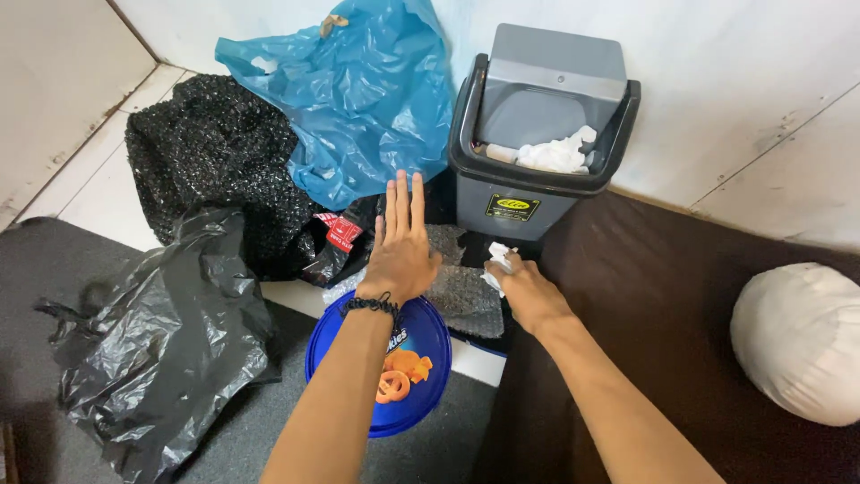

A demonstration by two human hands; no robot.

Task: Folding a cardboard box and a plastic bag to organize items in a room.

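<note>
My left hand [400, 242] is stretched out flat, fingers together and empty, above a round blue tin lid [421, 345] printed with orange biscuits. A black bracelet circles that wrist. My right hand [524, 287] is closed on a crumpled white tissue [498, 262], low in front of a grey swing-top bin [537, 134]. More white tissue [557, 154] lies in the bin's open mouth. A grey glittery cloth [461, 291] lies between my two hands.
A blue plastic bag [358, 90] leans on the wall behind a black netted bundle [215, 152]. A black plastic bag [161, 332] lies at left on grey carpet. A brown mat [663, 296] and a white cushion [802, 341] are at right.
</note>
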